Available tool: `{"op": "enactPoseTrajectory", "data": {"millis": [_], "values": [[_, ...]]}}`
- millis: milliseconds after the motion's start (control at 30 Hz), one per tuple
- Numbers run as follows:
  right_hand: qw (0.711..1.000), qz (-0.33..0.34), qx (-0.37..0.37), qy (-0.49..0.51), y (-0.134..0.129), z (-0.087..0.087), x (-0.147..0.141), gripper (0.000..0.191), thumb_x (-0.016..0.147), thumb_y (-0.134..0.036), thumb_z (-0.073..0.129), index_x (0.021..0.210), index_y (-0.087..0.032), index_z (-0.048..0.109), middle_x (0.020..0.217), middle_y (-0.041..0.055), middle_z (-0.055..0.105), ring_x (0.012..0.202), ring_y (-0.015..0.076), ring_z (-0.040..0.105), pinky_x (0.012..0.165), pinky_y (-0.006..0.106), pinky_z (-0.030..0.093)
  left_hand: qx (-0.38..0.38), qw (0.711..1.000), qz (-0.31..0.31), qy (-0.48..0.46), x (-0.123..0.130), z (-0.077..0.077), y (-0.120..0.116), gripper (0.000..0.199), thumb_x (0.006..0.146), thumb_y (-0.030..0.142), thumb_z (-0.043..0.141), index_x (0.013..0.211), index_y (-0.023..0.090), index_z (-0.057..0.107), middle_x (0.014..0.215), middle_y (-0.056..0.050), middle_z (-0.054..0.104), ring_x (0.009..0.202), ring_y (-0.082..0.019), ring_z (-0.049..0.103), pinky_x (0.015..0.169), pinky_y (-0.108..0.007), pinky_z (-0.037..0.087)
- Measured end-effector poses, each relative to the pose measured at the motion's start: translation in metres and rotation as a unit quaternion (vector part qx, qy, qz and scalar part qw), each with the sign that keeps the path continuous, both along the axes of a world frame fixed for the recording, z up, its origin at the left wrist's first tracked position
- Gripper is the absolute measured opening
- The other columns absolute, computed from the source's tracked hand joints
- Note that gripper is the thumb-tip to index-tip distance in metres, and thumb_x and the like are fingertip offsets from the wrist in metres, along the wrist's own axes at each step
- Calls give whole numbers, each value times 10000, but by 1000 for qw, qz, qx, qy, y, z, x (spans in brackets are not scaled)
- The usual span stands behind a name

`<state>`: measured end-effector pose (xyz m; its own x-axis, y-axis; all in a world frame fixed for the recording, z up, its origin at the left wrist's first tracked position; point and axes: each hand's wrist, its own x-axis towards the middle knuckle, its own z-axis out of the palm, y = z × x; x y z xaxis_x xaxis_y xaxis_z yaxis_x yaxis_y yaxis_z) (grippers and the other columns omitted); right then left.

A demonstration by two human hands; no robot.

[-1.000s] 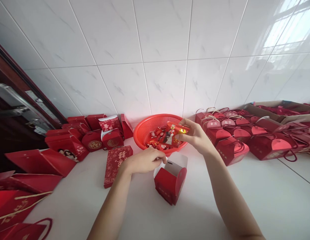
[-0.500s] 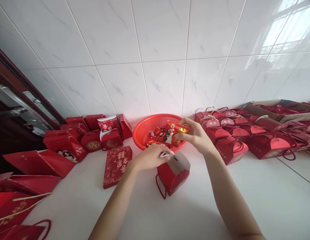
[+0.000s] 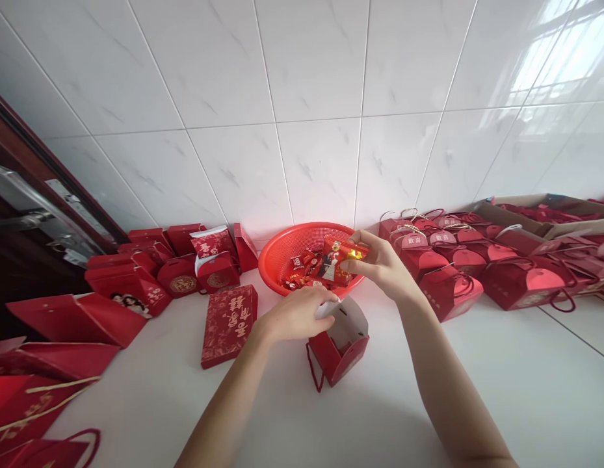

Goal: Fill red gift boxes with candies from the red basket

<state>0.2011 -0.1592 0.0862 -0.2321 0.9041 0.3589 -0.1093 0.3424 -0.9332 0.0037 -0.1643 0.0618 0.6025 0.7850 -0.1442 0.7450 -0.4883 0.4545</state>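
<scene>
A small red gift box (image 3: 337, 359) with a rope handle stands on the white surface, its top open and the pale inside showing. My left hand (image 3: 299, 316) pinches the box's white-lined flap at the far left side. Above the near rim of the basket, my right hand (image 3: 383, 265) is closed on a shiny red candy packet (image 3: 335, 263) printed with a picture and gold; whether it is one packet or more I cannot tell. Below it, wrapped candies (image 3: 298, 263) lie in the red plastic basket (image 3: 274, 246).
A flat red patterned box (image 3: 228, 325) lies left of the basket. Several red boxes and bags (image 3: 129, 286) stand farther left by the door. To the right are rows of handled red boxes (image 3: 452, 292) and a cardboard carton (image 3: 560, 229). A tiled wall (image 3: 316, 162) rises behind.
My left hand has shifted slightly right and pulled the gift box's flap wider, so more of the inside shows. My right hand with the candy packet has hardly moved.
</scene>
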Motion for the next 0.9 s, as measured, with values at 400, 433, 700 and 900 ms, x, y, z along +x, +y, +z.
{"op": "enactPoseTrajectory", "data": {"millis": [400, 433, 700, 900], "values": [[992, 90, 21, -90, 0, -2, 8, 233, 764, -253, 758, 859, -188, 556, 840, -2, 612, 752, 156, 590, 682, 287, 482, -136, 982, -110, -66, -26, 4, 19, 881, 647, 424, 845, 1449, 326, 493, 1522, -17, 504, 1356, -314, 491, 1067, -355, 423], [988, 101, 34, -110, 0, -1, 9, 215, 771, -244, 755, 864, -183, 571, 859, 4, 621, 776, 160, 600, 701, 290, 489, -136, 981, -115, -80, -25, 4, 19, 848, 640, 412, 852, 1418, 314, 527, 1479, -14, 548, 1327, -313, 517, 1062, -355, 427], [926, 218, 87, -295, -3, -2, 8, 183, 794, -159, 720, 961, -177, 648, 962, 32, 712, 882, 172, 668, 789, 291, 526, -92, 987, -94, -88, -30, 13, 9, 717, 659, 315, 831, 1331, 243, 594, 1387, -63, 615, 1263, -322, 572, 1040, -393, 467], [868, 127, 81, -474, -6, -4, 6, 206, 835, -125, 632, 1027, -182, 677, 836, 18, 706, 701, 159, 604, 614, 263, 423, -28, 999, -31, 1, -30, 20, -3, 916, 663, 320, 799, 1501, 265, 432, 1589, -67, 410, 1444, -354, 388, 1160, -430, 368]]}}
